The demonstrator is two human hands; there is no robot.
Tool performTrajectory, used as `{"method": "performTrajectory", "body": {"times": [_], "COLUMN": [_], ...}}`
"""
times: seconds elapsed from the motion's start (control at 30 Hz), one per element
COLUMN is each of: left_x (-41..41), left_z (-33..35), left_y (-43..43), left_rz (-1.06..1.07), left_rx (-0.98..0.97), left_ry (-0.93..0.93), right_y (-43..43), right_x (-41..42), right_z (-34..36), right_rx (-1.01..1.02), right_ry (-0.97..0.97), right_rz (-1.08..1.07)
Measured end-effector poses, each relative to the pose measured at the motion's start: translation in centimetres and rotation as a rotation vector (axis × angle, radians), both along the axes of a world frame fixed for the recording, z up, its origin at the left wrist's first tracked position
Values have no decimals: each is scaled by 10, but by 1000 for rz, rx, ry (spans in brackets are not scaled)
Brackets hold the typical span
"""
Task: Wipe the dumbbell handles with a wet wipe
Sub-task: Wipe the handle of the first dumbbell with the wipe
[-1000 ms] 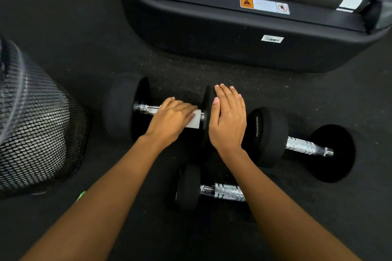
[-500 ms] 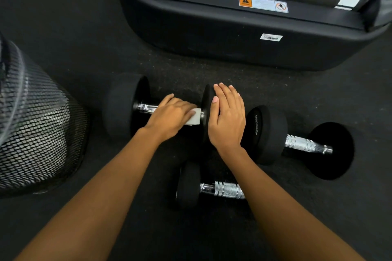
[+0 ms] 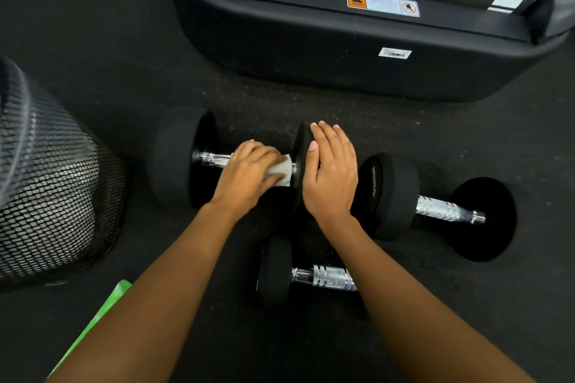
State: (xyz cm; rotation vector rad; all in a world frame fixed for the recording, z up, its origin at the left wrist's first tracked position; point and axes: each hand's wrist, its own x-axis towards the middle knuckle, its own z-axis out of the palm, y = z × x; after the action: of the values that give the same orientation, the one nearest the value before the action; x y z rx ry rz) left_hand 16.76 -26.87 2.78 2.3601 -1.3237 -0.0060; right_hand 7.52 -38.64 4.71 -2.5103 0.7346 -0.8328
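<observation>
Three black dumbbells with chrome handles lie on the dark floor. On the left dumbbell (image 3: 174, 155), my left hand (image 3: 249, 171) grips a white wet wipe (image 3: 280, 169) wrapped round the handle's right end. My right hand (image 3: 331, 174) lies flat with straight fingers on that dumbbell's right weight head. A second dumbbell (image 3: 441, 208) lies to the right, its handle bare. The small third dumbbell (image 3: 277, 270) lies near me, partly hidden under my right forearm.
A black treadmill base (image 3: 342, 50) with an orange warning label stands just beyond the dumbbells. A black mesh bin (image 3: 53, 183) stands at the left. A green packet (image 3: 102, 314) shows at the lower left beside my left forearm.
My left hand with the wipe has shifted slightly along the handle. The view has tilted a little, bringing more of the green packet into sight. My right hand stays on the weight head.
</observation>
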Motion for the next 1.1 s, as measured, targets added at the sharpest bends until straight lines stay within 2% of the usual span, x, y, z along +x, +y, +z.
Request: {"method": "performTrajectory", "body": {"times": [0.17,0.33,0.67,0.8,0.9,1.0,1.1], "left_x": [-16,-13,-19,-11,-9,-8,-4], "left_z": [0,1,-1,-3,-2,3,2], "left_y": [-12,-5,-8,7,1,-17,-17], "left_rz": [47,-17,-52,-128,-58,19,-46], "left_rx": [-11,-17,-70,-2,63,100,122], "left_ry": [-99,-177,-88,-117,-101,14,54], "right_y": [0,1,0,2,2,1,0], "right_x": [1,0,-1,-1,-1,-1,-1], "right_z": [0,0,-1,-1,-1,-2,-2], "right_rx": [-5,-4,-7,0,1,10,3], "right_ry": [6,9,-10,-3,3,-2,-13], "right_rz": [-13,-1,-7,-7,-5,-6,-6]}}
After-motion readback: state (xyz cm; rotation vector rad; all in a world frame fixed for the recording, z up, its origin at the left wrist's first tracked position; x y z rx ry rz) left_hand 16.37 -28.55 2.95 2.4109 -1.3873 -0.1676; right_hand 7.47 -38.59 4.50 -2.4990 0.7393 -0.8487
